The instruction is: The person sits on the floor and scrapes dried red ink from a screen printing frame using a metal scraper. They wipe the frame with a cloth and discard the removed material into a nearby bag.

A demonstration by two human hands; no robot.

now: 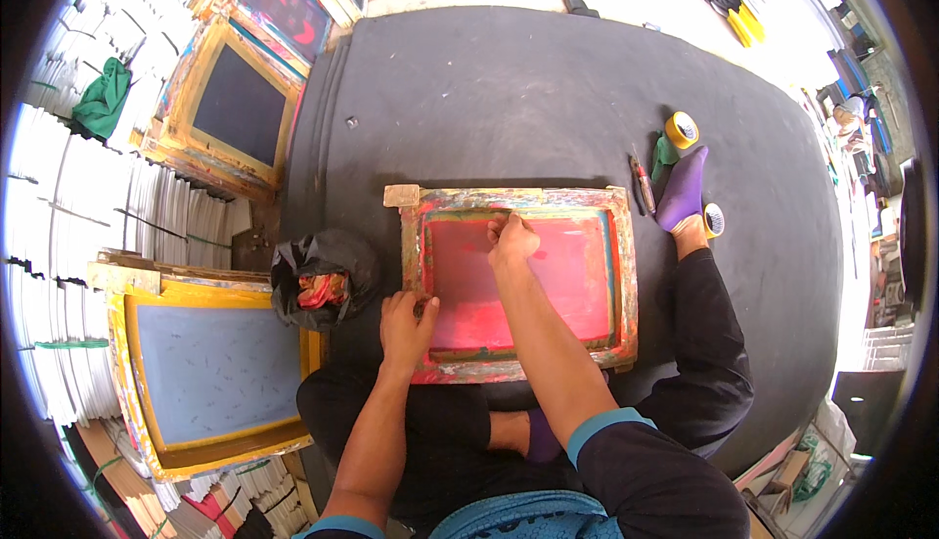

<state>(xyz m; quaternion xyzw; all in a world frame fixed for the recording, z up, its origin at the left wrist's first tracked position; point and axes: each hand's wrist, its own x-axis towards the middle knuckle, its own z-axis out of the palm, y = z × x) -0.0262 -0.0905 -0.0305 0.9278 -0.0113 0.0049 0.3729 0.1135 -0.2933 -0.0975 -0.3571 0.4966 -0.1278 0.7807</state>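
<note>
A screen printing frame lies in front of me, its wood smeared with paint and its mesh stained pink and red. My left hand is closed around the frame's left rail near the lower corner. Over the upper part of the mesh, close to the far rail, my right hand has its fingers bent together in a pinch. Whatever those fingertips hold, if anything, is too small to make out. Left of the frame sits a black plastic bag with crumpled red material in its mouth.
A yellow-framed screen leans at my left, and more framed screens stand beyond it, beside stacked white sheets. On the dark mat, a cutter-like tool and yellow tape rolls lie by my purple-socked foot.
</note>
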